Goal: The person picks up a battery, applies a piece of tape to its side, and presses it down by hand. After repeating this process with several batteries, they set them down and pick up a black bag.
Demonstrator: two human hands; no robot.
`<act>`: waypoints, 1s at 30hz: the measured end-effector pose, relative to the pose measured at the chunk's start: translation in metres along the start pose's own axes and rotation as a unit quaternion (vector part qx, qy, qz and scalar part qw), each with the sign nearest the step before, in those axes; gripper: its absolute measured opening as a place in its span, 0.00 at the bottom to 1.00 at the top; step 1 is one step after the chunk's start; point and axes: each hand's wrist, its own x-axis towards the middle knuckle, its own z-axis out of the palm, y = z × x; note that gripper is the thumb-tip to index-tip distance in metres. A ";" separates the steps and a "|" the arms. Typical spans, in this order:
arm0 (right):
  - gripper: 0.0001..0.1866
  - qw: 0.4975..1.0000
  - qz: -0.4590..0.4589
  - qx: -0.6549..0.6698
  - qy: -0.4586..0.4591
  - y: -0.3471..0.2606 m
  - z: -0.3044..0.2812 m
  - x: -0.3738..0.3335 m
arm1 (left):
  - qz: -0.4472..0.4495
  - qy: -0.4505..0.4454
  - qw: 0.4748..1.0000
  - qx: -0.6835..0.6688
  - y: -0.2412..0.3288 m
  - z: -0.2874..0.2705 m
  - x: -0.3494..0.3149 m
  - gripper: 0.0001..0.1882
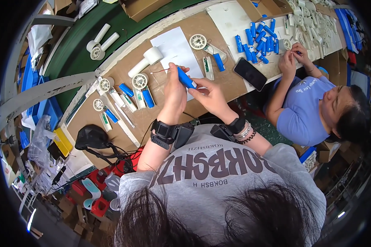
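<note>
A blue cylindrical battery point(184, 77) with thin red wires is held above the brown work surface. My left hand point(176, 88) is closed around its upper side. My right hand point(212, 95) has thumb and fingers at the battery's lower, pale end. Under my hands lies a white paper sheet point(171, 41). Just beyond sits a white plastic housing point(146, 61) with a round head and a tube handle. To the left, an opened white housing point(140, 81) shows its round grille, near another blue battery point(148, 99). Both wrists wear black devices.
A dark phone point(250, 74) lies right of my hands, below a pile of blue batteries point(259, 41). At the right a co-worker point(313, 103) handles a white part. A green conveyor belt point(130, 37) runs behind the table. A black bag-like item point(91, 137) sits front left.
</note>
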 end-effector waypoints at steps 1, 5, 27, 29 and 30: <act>0.17 1.000 0.020 0.005 -0.003 0.003 -0.001 -0.001 | 0.005 -0.012 0.999 0.038 -0.002 -0.002 0.001 0.20; 0.18 0.952 0.128 0.270 -0.073 0.021 -0.008 -0.003 | -0.003 -0.066 0.989 0.130 -0.004 -0.009 0.006 0.17; 0.14 0.886 0.205 0.415 0.007 0.084 -0.026 -0.027 | -0.140 -0.128 0.967 0.170 -0.072 -0.045 0.039 0.11; 0.14 0.895 0.195 0.401 0.017 0.088 -0.031 -0.029 | -0.138 -0.136 0.966 0.172 -0.074 -0.043 0.038 0.12; 0.13 0.899 0.190 0.394 0.021 0.090 -0.033 -0.030 | -0.136 -0.143 0.965 0.173 -0.075 -0.042 0.036 0.12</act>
